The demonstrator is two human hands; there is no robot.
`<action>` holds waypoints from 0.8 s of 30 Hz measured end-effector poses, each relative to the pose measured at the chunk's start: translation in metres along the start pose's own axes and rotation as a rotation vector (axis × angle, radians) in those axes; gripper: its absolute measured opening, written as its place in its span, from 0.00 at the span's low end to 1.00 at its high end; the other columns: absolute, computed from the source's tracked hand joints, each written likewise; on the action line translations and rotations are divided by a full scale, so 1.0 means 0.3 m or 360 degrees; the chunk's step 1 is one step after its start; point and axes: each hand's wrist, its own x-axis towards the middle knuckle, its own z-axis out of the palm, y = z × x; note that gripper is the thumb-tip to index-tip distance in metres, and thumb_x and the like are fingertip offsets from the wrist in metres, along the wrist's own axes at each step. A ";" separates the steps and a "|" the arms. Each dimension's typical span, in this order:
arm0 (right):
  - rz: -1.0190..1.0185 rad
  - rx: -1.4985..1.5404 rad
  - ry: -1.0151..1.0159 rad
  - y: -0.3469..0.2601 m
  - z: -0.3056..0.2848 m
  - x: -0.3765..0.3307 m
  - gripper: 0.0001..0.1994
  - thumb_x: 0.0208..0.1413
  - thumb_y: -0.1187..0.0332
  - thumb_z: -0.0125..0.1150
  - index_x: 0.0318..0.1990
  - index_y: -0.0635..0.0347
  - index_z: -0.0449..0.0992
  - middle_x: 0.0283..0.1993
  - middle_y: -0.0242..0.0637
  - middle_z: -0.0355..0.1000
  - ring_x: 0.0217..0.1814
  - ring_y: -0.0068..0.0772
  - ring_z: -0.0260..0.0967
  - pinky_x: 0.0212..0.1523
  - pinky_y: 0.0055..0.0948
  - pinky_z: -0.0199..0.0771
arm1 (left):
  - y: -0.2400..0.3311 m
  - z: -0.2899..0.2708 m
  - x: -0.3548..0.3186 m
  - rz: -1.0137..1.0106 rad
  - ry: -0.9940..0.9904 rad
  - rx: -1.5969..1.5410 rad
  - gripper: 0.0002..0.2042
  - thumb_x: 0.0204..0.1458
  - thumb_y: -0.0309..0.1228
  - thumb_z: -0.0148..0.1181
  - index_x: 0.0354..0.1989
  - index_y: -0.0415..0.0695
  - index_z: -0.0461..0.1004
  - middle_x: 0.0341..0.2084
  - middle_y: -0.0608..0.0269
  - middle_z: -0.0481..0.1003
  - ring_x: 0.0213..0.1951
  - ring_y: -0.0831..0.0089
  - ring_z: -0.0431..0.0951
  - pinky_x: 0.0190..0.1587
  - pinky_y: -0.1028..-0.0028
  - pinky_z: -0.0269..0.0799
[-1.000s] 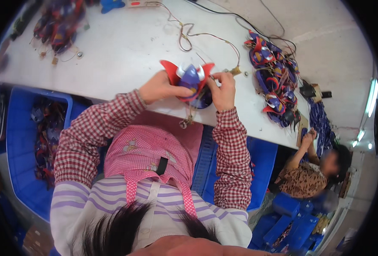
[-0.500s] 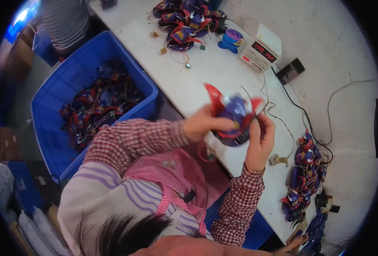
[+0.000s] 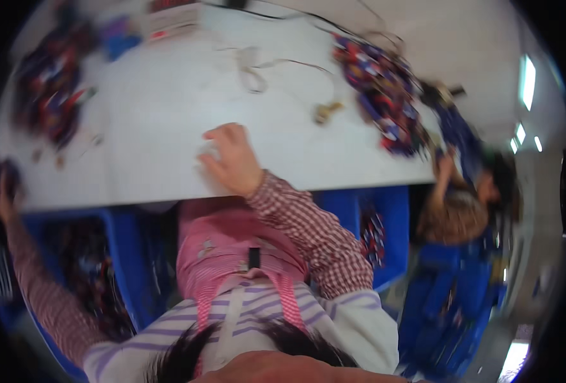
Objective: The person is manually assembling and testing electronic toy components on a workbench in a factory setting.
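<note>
At the far left of the frame, the left hand (image 3: 4, 199) has its fingers against a dark purple-blue toy (image 3: 11, 173) at the table's left end; blur hides the grip, so I cannot tell whether the fingers are closed on it. The right hand (image 3: 232, 163) is near the middle of the frame, over the white table (image 3: 149, 140), released, with thumb and fingers apart and half curled; whether it touches the surface I cannot tell.

In the upper left, a blurred heap of purple and red toys (image 3: 50, 89) lies on the table, with a blue object (image 3: 120, 41) near it and a white box (image 3: 173, 22) with a red spot at the top edge. A thin looped wire (image 3: 252, 82) runs across the upper middle to a small brassy piece (image 3: 324, 113). A second heap of purple and red toys (image 3: 382, 89) lies in the upper right, beside a black cable (image 3: 289, 14).

Below the table edge, a blue bin (image 3: 126, 268) at lower left holds dark toy parts, and another blue bin (image 3: 395, 255) is right of centre. A co-worker (image 3: 455, 217) sits at the right of the frame, arms raised toward the table end
</note>
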 end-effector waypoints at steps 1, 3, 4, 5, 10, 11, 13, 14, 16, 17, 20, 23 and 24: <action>0.0065 -0.0075 0.0052 0.028 -0.027 -0.021 0.16 0.44 0.69 0.61 0.42 0.59 0.69 0.42 0.41 0.61 0.43 0.40 0.59 0.45 0.31 0.63 | 0.166 0.062 0.037 0.0021 -0.0044 -0.0047 0.29 0.47 0.26 0.55 0.61 0.44 0.59 0.54 0.56 0.67 0.54 0.66 0.68 0.57 0.71 0.61; 0.0143 -0.0061 0.0111 0.040 -0.104 -0.060 0.14 0.45 0.70 0.61 0.41 0.60 0.70 0.42 0.40 0.62 0.43 0.37 0.59 0.43 0.27 0.63 | 0.332 0.076 0.055 -0.0056 -0.0079 0.0002 0.27 0.48 0.28 0.54 0.61 0.43 0.60 0.54 0.55 0.67 0.54 0.65 0.68 0.56 0.70 0.62; 0.0184 -0.0057 0.0116 0.037 -0.143 -0.076 0.13 0.46 0.71 0.61 0.40 0.60 0.71 0.42 0.39 0.62 0.42 0.36 0.59 0.42 0.26 0.63 | 0.311 0.084 0.058 -0.0123 -0.0079 0.0048 0.27 0.49 0.29 0.53 0.60 0.43 0.60 0.53 0.55 0.68 0.54 0.65 0.68 0.56 0.70 0.62; 0.0204 -0.0072 0.0120 0.044 -0.168 -0.087 0.13 0.46 0.71 0.61 0.40 0.60 0.71 0.42 0.39 0.62 0.42 0.36 0.59 0.42 0.26 0.63 | 0.269 0.079 0.062 -0.0223 -0.0069 0.0124 0.26 0.50 0.30 0.53 0.60 0.43 0.61 0.53 0.55 0.68 0.53 0.65 0.68 0.56 0.69 0.63; 0.0537 0.0001 0.0402 0.142 -0.428 -0.173 0.11 0.46 0.75 0.60 0.40 0.62 0.71 0.40 0.38 0.64 0.38 0.29 0.63 0.37 0.22 0.68 | -0.402 -0.026 -0.089 -0.0736 0.0041 0.0638 0.24 0.53 0.35 0.49 0.59 0.42 0.62 0.50 0.54 0.70 0.52 0.64 0.69 0.54 0.68 0.64; 0.0633 -0.0045 0.0502 0.193 -0.503 -0.208 0.11 0.47 0.75 0.60 0.40 0.62 0.71 0.39 0.37 0.65 0.37 0.28 0.64 0.37 0.22 0.68 | -0.391 -0.032 -0.135 -0.0832 0.0060 0.0725 0.23 0.54 0.36 0.49 0.59 0.42 0.63 0.50 0.54 0.70 0.52 0.64 0.69 0.53 0.67 0.65; 0.0787 -0.0319 0.0839 0.358 -0.688 -0.305 0.10 0.51 0.72 0.59 0.42 0.61 0.71 0.35 0.33 0.69 0.32 0.25 0.65 0.33 0.20 0.68 | -0.296 -0.027 -0.162 -0.1016 0.0112 0.0899 0.23 0.55 0.38 0.48 0.58 0.42 0.63 0.49 0.53 0.71 0.52 0.64 0.70 0.53 0.67 0.65; 0.0912 -0.0316 0.1015 0.449 -0.798 -0.352 0.10 0.52 0.70 0.58 0.41 0.62 0.71 0.34 0.34 0.70 0.31 0.23 0.65 0.30 0.20 0.69 | -0.428 -0.024 -0.200 -0.1116 0.0139 0.0970 0.23 0.56 0.39 0.47 0.58 0.42 0.64 0.48 0.53 0.71 0.51 0.64 0.70 0.52 0.66 0.66; 0.1282 0.0199 0.1425 0.572 -0.974 -0.364 0.11 0.53 0.68 0.57 0.40 0.64 0.71 0.33 0.35 0.70 0.30 0.22 0.65 0.29 0.21 0.70 | -0.432 -0.079 -0.228 -0.1326 0.0224 0.1205 0.23 0.57 0.41 0.46 0.57 0.41 0.64 0.47 0.53 0.72 0.51 0.64 0.70 0.52 0.66 0.66; 0.1412 0.0110 0.1546 0.642 -1.056 -0.403 0.13 0.51 0.64 0.59 0.39 0.65 0.71 0.33 0.37 0.70 0.29 0.22 0.66 0.29 0.21 0.70 | -0.251 -0.053 -0.205 -0.1407 0.0256 0.1294 0.23 0.58 0.43 0.45 0.57 0.41 0.65 0.47 0.53 0.73 0.51 0.63 0.70 0.51 0.65 0.67; 0.1529 -0.0196 0.1384 0.858 -1.181 -0.481 0.15 0.51 0.63 0.60 0.39 0.65 0.71 0.31 0.37 0.71 0.27 0.23 0.67 0.27 0.21 0.70 | -0.361 -0.082 -0.283 -0.1625 0.0374 0.1495 0.23 0.59 0.45 0.44 0.56 0.41 0.65 0.46 0.52 0.73 0.50 0.63 0.70 0.51 0.65 0.67; 0.1631 -0.0497 0.1211 1.020 -1.285 -0.555 0.16 0.50 0.61 0.61 0.39 0.66 0.71 0.29 0.37 0.71 0.25 0.24 0.67 0.26 0.21 0.70 | 0.050 0.169 -0.237 -0.0475 0.0222 0.0123 0.17 0.55 0.30 0.56 0.52 0.39 0.67 0.44 0.55 0.72 0.45 0.67 0.72 0.44 0.73 0.71; 0.1642 -0.0595 0.1083 1.054 -1.314 -0.556 0.17 0.50 0.60 0.61 0.39 0.66 0.71 0.28 0.37 0.71 0.24 0.24 0.67 0.25 0.21 0.70 | 0.205 0.258 -0.245 -0.0201 0.0181 0.0201 0.15 0.55 0.27 0.53 0.51 0.39 0.67 0.44 0.57 0.70 0.44 0.67 0.72 0.46 0.73 0.69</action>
